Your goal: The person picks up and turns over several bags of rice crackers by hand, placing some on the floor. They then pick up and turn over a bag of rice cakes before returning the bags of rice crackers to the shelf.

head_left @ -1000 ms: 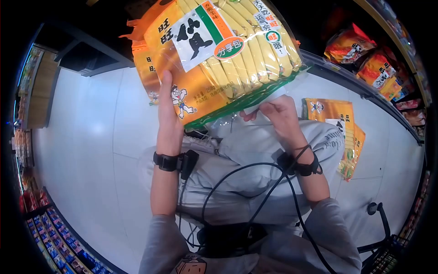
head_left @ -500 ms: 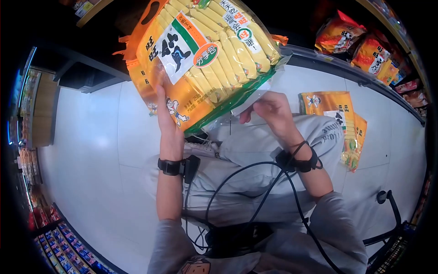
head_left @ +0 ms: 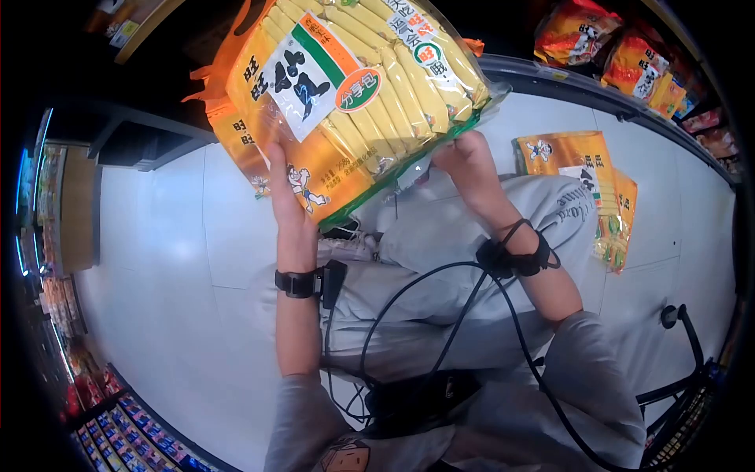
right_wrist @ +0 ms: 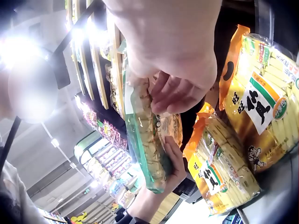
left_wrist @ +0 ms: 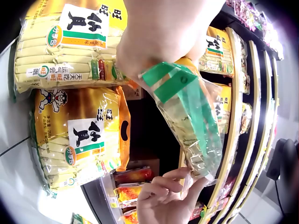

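A large yellow and orange bag of rice crackers [head_left: 393, 86] is held up in front of the person, tilted, its green bottom edge toward the body. The left hand [head_left: 289, 200] grips its left end, thumb on the printed front and fingers hidden behind. At the lower right edge, the right hand [head_left: 472, 169] holds the bag with bent fingers, some of them hidden in the head view. In the left wrist view that right hand [left_wrist: 163, 198] pinches the bag's clear corner below the green bottom [left_wrist: 187, 98]. A white label [right_wrist: 129, 100] shows on the green side near the right hand.
Behind the held bag stands another orange bag [head_left: 236, 134]. Two similar bags [head_left: 562, 157] overlap on the white floor at the right. Red snack bags [head_left: 578, 31] sit on a low shelf at upper right. Black cables [head_left: 377, 315] hang between the wrists.
The held bag has shifted left in the head view and turned a little. The right hand has risen to the bag's lower right edge, and the white piece by its fingers is hidden now.
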The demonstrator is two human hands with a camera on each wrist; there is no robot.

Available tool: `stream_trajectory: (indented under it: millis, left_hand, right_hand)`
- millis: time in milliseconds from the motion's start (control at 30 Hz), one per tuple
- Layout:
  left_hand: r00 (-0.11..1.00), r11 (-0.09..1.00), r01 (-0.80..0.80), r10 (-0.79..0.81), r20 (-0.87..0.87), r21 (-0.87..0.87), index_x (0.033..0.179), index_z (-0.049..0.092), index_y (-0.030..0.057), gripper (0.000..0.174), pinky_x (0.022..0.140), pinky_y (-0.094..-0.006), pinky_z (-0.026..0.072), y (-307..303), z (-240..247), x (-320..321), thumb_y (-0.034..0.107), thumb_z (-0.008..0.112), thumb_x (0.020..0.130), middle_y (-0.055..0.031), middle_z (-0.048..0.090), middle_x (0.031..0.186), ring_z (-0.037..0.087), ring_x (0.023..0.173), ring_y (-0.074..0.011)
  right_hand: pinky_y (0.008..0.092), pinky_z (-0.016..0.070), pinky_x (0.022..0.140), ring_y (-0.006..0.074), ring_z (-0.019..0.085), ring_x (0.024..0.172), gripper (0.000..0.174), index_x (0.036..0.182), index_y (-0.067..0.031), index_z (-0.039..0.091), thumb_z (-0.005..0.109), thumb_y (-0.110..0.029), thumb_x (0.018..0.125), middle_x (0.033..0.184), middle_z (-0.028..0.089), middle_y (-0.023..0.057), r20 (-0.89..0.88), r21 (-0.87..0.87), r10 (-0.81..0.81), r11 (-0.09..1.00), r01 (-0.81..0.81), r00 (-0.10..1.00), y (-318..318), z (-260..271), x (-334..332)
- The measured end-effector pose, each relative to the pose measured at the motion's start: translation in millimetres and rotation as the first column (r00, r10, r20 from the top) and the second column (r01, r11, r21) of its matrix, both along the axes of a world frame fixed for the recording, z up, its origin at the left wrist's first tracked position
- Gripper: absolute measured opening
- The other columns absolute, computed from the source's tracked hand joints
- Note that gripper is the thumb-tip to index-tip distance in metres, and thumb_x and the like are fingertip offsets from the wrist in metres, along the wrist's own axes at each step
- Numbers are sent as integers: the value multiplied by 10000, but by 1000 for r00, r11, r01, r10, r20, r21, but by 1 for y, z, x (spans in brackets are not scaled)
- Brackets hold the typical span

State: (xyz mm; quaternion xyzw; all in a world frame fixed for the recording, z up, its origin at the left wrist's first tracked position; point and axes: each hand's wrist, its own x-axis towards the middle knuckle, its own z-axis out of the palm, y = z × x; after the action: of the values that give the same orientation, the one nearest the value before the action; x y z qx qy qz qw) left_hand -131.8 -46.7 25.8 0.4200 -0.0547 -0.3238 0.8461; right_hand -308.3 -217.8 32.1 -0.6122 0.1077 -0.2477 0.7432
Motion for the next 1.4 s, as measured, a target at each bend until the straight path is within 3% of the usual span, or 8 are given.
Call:
stream_trajectory:
  millis: [367, 500, 700, 967, 1033, 1167, 1233, 1400]
  left_hand:
    - [985, 981, -4, -30, 171, 195, 1471, 298, 97, 609, 1037, -379, 432, -10, 23, -29, 465, 434, 1005, -92, 451, 1436, 494, 1268, -237]
    - [958, 966, 66, -131, 254, 248, 1492, 259, 120, 595, 1055, -366, 411, -11, 25, -34, 465, 380, 1023, -78, 414, 1457, 460, 1292, -219]
    - [942, 954, 48, -142, 304, 297, 1498, 238, 104, 605, 1073, -369, 377, -15, 20, -37, 480, 326, 1032, -68, 365, 1480, 413, 1311, -213]
    - [885, 934, -3, -164, 436, 357, 1450, 305, 23, 643, 1041, -360, 391, -18, 31, -55, 502, 333, 1022, -107, 420, 1439, 465, 1260, -224]
    - [886, 937, 93, -233, 402, 337, 1486, 226, 22, 569, 1109, -358, 306, -16, 34, -54, 403, 249, 1064, -92, 342, 1483, 393, 1303, -206]
    - [871, 930, 19, -195, 451, 367, 1484, 223, 12, 538, 1115, -357, 296, -17, 37, -60, 345, 286, 1067, -105, 339, 1485, 389, 1308, -214]
    - [848, 939, 82, -242, 472, 333, 1483, 218, 3, 517, 1116, -356, 294, -14, 33, -54, 293, 313, 1066, -118, 339, 1485, 384, 1314, -219]
    - [881, 936, 67, -218, 420, 345, 1482, 230, 17, 542, 1107, -356, 313, -17, 35, -56, 360, 279, 1065, -107, 356, 1477, 399, 1307, -207]
  right_hand:
    - [207, 508, 620, 68, 612, 657, 258, 968, 34, 668, 734, -193, 865, 808, 687, 47, 65, 150, -77, 986, 66, 995, 3, 11, -1]
    - [211, 514, 582, 95, 641, 657, 204, 978, 56, 672, 704, -114, 869, 796, 685, 70, -12, 10, -139, 990, 140, 990, 1, 11, -3]
    - [232, 492, 484, 130, 633, 508, 273, 665, 43, 666, 711, -145, 858, 578, 646, 97, 137, -336, -174, 918, 211, 975, -2, 17, -10]
    - [248, 489, 463, 137, 627, 493, 344, 623, 40, 635, 678, -167, 894, 551, 628, 96, 229, -248, -152, 946, 208, 961, 1, 15, -9]
    - [240, 487, 490, 119, 628, 484, 450, 589, 1, 656, 655, -313, 912, 542, 643, 65, 214, -233, -171, 947, 220, 962, 2, 15, -8]
    - [253, 484, 455, 141, 622, 485, 353, 624, 43, 632, 655, -164, 909, 537, 614, 94, 231, -245, -165, 944, 222, 959, 2, 15, -10]
    - [233, 488, 480, 112, 628, 485, 459, 590, 3, 654, 656, -326, 911, 546, 644, 69, 208, -229, -182, 946, 229, 961, 2, 15, -9]
    - [226, 485, 472, 104, 628, 489, 463, 596, 7, 654, 658, -334, 909, 555, 646, 74, 183, -202, -174, 957, 210, 968, 2, 12, -8]
